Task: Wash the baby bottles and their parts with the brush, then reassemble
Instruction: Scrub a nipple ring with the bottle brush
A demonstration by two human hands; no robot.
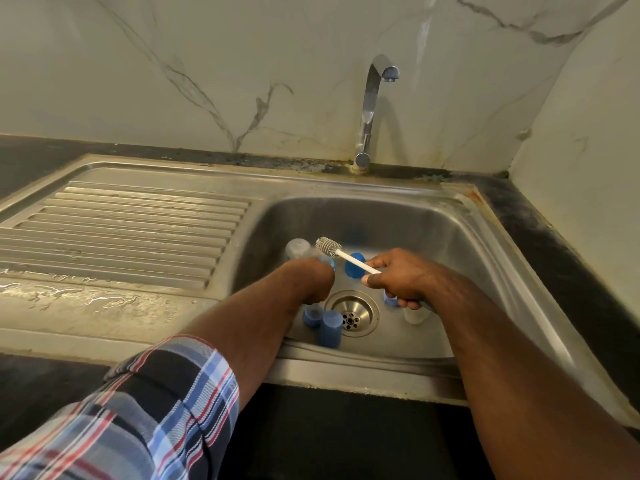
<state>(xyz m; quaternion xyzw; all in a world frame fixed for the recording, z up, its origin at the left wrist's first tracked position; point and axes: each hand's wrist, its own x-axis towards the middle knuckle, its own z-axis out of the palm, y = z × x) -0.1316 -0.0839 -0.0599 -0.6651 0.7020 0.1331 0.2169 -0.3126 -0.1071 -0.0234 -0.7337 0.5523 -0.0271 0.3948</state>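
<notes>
Here brush (337, 253) clears sink (450, 244) walls; bottle (298, 249) adjacent

Both hands' grip (394, 278) curled, closed.

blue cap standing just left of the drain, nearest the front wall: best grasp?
Take the blue cap across its round side wall, near the top, coming straight down from above. It stands upright, flat top up. A second blue part crowds its left and the sink wall its front, so set fingers front-left and back-right, toward the drain.
</notes>
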